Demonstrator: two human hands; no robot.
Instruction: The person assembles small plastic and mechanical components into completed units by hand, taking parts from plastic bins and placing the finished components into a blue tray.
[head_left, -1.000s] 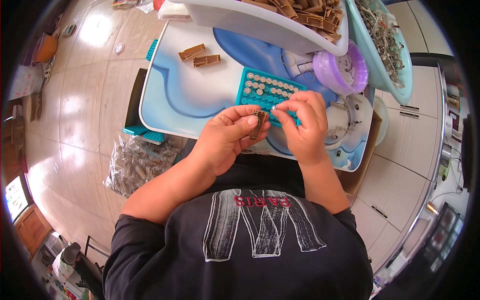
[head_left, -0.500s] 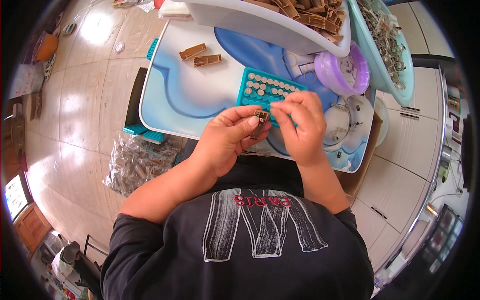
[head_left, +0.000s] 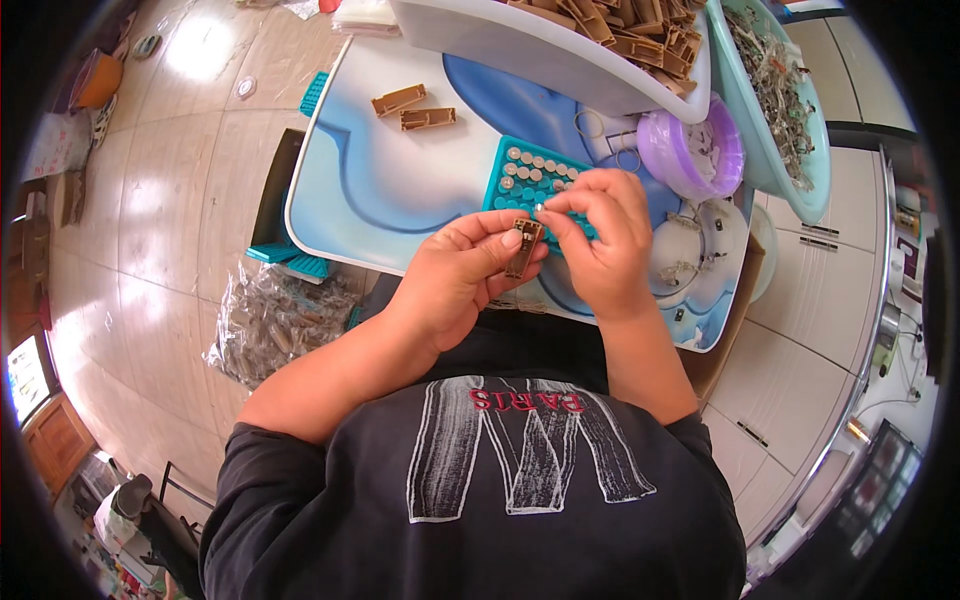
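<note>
My left hand [head_left: 455, 265] is closed round a small brown plastic casing [head_left: 522, 250], its thumb pressed on the side. Shiny bits show inside the casing's upper end. Just above that end, my right hand [head_left: 603, 235] pinches a tiny silvery metal piece [head_left: 540, 208] between thumb and forefinger; its exact kind is too small to tell. Behind both hands lies a teal tray [head_left: 497, 172] with rows of small round silvery pieces, partly hidden by my right hand. Two more brown casings [head_left: 428, 118] rest apart on the table's far left part.
A white bin [head_left: 560, 70] heaped with brown casings stands at the table's far side. Right of it are a purple bowl [head_left: 655, 150] and a pale green basin [head_left: 815, 190] of tangled wired parts. Small wired parts [head_left: 690, 265] lie at the right. A clear bag [head_left: 275, 325] sits at lower left.
The table and its things have shifted slightly to the right in view. My right fingertips have come a little nearer the casing, and the silvery piece between them now shows more clearly.
</note>
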